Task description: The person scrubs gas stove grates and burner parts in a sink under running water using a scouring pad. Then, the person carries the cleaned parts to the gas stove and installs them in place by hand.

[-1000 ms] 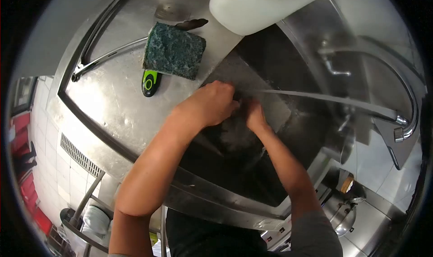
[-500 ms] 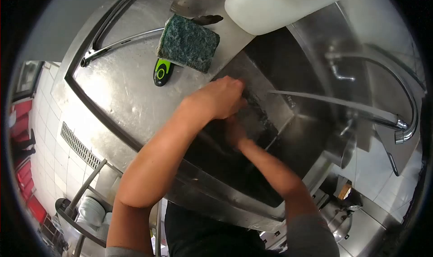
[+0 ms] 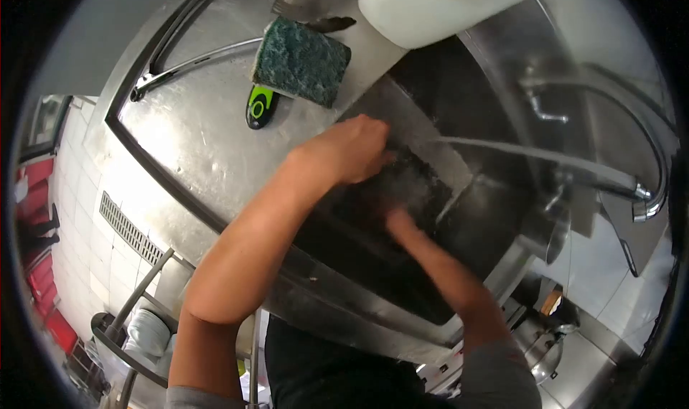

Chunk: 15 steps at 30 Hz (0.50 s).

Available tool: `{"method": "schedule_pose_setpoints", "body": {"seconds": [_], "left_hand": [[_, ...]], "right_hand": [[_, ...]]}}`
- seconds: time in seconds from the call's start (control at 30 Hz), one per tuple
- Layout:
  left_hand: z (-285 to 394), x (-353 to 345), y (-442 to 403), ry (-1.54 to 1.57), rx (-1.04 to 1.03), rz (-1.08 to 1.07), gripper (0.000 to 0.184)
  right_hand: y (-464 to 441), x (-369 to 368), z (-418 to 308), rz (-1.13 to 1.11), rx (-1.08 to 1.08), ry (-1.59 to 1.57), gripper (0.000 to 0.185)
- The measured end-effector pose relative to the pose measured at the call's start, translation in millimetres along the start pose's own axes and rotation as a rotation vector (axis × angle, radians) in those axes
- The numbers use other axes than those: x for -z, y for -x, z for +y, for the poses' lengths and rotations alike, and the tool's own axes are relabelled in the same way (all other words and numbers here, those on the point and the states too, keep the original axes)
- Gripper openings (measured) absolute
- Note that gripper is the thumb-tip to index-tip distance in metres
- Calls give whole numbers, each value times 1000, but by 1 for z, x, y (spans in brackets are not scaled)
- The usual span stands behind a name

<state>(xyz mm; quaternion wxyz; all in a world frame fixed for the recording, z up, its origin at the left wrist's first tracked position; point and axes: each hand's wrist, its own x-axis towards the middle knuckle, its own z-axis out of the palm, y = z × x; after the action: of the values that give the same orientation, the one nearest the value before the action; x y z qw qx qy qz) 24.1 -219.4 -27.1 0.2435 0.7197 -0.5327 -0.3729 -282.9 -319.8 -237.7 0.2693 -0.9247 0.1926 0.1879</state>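
Note:
Over the sink (image 3: 495, 215), my left hand (image 3: 357, 147) is closed, its fingers curled at the upper edge of a dark, flat piece (image 3: 423, 181). What kind of thing this piece is, I cannot make out; its surface looks wet and blurred. My right hand (image 3: 393, 214) lies low over the same dark piece, smeared by motion, so its fingers and anything in them are hidden. A stream of water (image 3: 531, 151) runs from the faucet (image 3: 646, 197) toward the piece.
On the steel counter (image 3: 194, 136) to the left lie a green scouring sponge (image 3: 301, 61) and a black-and-green handle (image 3: 260, 107) partly under it. A large white container (image 3: 445, 7) stands at the sink's far edge. Stacked white dishes (image 3: 149, 331) sit on a rack at lower left.
My right hand has shifted slightly down and right, away from my left hand, showing more of the dark piece. My left hand stays nearly in place.

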Motion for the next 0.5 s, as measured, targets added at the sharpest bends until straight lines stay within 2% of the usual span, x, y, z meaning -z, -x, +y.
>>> {"method": "schedule_pose_setpoints", "body": {"seconds": [0.07, 0.13, 0.2, 0.23, 0.27, 0.33, 0.37, 0.43, 0.5], "left_hand": [[-1, -12, -2, 16, -22, 26, 33], [-7, -5, -3, 22, -2, 101, 33], [0, -3, -3, -35, -5, 0, 32], [0, -3, -5, 13, 28, -8, 31], [0, -4, -5, 5, 27, -8, 31], [-5, -8, -5, -4, -15, 28, 30], [-4, -7, -6, -2, -21, 20, 30], [-2, -4, 2, -38, -24, 28, 31], [-2, -9, 1, -7, -35, 19, 31]], "right_hand": [[16, 62, 5, -232, -159, 214, 25], [54, 79, 10, 139, 50, 125, 27], [74, 64, -25, 91, 88, -150, 27], [77, 9, -19, 1, -348, -793, 31], [65, -15, -27, 6, -344, -797, 31], [40, -43, -39, -41, 107, -199, 32], [41, -31, -39, -39, 98, -202, 32], [54, 4, -52, -141, 233, 172, 30], [63, 7, -31, -105, 117, 137, 30]]}}
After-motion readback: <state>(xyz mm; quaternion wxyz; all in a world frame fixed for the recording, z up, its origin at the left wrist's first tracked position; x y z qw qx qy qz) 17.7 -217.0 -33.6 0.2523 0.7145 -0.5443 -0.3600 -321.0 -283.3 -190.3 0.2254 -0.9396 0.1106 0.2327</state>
